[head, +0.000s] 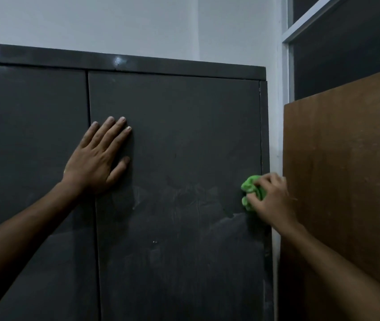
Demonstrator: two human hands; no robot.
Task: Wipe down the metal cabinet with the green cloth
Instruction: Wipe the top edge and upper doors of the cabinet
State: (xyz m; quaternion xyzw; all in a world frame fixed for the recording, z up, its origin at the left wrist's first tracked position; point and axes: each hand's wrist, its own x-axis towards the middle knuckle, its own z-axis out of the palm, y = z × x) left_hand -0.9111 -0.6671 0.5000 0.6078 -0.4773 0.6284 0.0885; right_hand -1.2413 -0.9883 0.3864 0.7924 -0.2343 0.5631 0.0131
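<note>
The fingers of the right hand (268,197) are curled round the bunched green cloth (251,192), which is pressed against the right-hand door of the metal cabinet (175,140), at that door's right edge. The fingers of the left hand (96,156) are laid straight and flat across the seam between the two doors, with nothing gripped. A brown board (346,181) is stood just beside the cabinet, close behind the right hand.

Dull, smeared patches are seen on the lower half of the door. Streaks may be left if the bunched cloth is passed with so small a face in contact. The knuckles may be knocked against the board if the stroke is carried past the door's edge. The door may be rattled or pushed in if the bracing palm is lifted.

No brand, label or writing can be read on any surface.
</note>
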